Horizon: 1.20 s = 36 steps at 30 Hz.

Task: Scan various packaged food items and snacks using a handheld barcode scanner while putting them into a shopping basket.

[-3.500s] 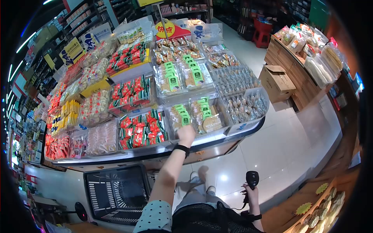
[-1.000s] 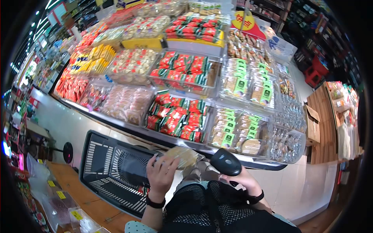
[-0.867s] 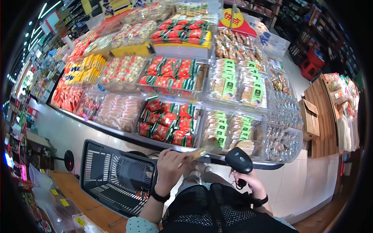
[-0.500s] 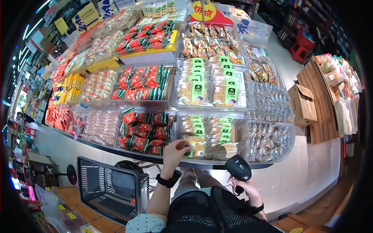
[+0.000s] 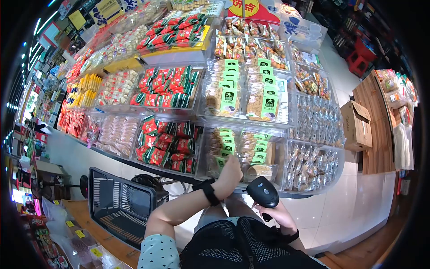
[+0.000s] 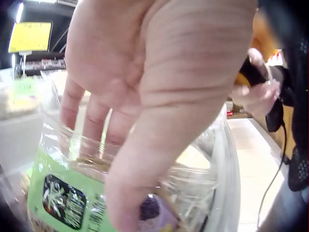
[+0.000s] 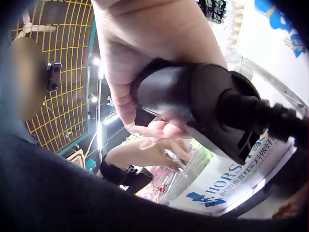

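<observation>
In the head view my left hand [image 5: 230,174] is low over the front bin of green-labelled cracker packets. The left wrist view has its thumb laid across the front of a clear packet of crackers [image 6: 72,193], with the other fingers behind the wrapper, pinching it. The packet's label is green with a black square, and a purple patch shows beside the thumb. My right hand [image 5: 282,214] grips a black barcode scanner [image 5: 263,192] by its handle, just right of the left hand. The scanner's cord end [image 7: 260,113] points toward the camera in the right wrist view.
A grey shopping basket [image 5: 96,206] stands at the left, beside a wooden counter [image 5: 78,213]. Clear bins of red-green packets [image 5: 163,145] and small clear-wrapped snacks [image 5: 309,168] flank the cracker bin. A cardboard box [image 5: 356,125] sits on the floor to the right.
A second ago my left hand held a cracker packet near the scanner and basket; it has since moved forward to the bin, then rightward. The scanner, low at first, has been raised and remains gripped.
</observation>
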{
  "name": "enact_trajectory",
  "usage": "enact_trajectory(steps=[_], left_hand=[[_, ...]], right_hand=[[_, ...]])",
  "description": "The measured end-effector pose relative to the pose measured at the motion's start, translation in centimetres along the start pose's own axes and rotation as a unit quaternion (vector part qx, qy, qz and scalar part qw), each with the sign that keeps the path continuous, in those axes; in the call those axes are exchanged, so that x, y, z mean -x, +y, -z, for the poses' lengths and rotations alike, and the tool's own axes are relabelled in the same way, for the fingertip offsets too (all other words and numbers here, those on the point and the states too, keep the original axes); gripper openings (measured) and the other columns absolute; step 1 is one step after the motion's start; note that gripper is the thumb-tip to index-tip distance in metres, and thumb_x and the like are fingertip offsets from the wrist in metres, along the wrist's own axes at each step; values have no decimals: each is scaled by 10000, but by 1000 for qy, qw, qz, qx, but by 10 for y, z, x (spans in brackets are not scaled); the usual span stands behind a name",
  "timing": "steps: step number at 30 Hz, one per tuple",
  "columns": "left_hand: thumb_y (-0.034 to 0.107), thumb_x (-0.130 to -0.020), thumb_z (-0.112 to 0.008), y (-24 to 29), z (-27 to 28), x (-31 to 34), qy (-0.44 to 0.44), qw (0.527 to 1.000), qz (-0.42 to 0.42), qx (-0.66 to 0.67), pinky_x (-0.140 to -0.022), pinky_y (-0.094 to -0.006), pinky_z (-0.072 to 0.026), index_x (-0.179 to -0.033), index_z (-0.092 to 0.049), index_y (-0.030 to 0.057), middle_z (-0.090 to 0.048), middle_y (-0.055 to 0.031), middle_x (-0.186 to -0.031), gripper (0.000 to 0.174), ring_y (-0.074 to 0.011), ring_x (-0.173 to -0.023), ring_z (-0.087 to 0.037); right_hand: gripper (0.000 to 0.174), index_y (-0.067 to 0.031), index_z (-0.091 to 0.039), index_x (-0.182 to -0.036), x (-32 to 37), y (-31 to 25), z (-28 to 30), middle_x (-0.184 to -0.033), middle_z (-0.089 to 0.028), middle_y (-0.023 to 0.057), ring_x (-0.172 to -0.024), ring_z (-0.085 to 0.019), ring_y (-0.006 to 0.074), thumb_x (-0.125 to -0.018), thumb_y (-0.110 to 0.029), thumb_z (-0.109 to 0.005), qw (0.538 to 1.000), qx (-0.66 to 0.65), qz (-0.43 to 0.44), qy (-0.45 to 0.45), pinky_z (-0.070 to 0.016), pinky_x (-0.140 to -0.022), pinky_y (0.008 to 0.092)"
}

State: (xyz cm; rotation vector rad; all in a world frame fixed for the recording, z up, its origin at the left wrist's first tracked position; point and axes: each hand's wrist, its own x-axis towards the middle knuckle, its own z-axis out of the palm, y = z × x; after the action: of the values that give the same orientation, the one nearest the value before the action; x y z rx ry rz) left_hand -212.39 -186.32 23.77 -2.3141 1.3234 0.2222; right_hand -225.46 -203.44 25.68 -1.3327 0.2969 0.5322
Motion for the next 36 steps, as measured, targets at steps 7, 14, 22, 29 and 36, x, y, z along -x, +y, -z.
enact_trajectory(steps=[7,14,22,29,36], left_hand=[[166,-732,-531,24,-37,-13,135,986,27,92,-1083,-432,-180,-988,-593,49,-532,-129,-1096,288,-254,-1080,-461],[120,-784,-543,27,-37,47,316,869,117,362,-1008,-436,-291,-1336,-338,57,-426,-176,-1255,592,-310,-1212,-366],[23,-728,-639,-6,-40,223,481,702,268,452,-821,-366,-449,-1033,-594,71,-554,-116,-1107,312,-285,-986,-548],[51,-786,-603,-41,-100,402,358,610,676,209,-850,-351,-422,-1021,-562,9,-580,-130,-1020,243,-311,-968,-540],[314,-682,-701,-7,-289,423,44,669,569,476,-790,-429,-453,-1073,-522,11,-563,-197,-1036,526,-359,-962,-549]], right_hand=[[212,-15,-611,-922,0,0,10,-788,-607,-1,-703,-536,63,-769,-132,-700,998,55,-18,-15,-429,-635,225],[229,-10,-593,-969,-5,-1,-10,-808,-607,27,-623,-532,72,-759,-53,-674,999,41,-12,-4,-415,-535,211],[247,-4,-572,-993,-29,4,-89,-831,-598,36,-635,-535,85,-766,-44,-661,993,89,4,-80,-419,-547,218],[213,-32,-594,-939,-64,16,-175,-801,-588,3,-665,-521,65,-752,-58,-692,971,180,-4,-160,-412,-585,224],[192,-36,-610,-898,-82,27,-220,-740,-581,-17,-621,-505,58,-753,-111,-712,961,216,3,-173,-397,-536,220]])
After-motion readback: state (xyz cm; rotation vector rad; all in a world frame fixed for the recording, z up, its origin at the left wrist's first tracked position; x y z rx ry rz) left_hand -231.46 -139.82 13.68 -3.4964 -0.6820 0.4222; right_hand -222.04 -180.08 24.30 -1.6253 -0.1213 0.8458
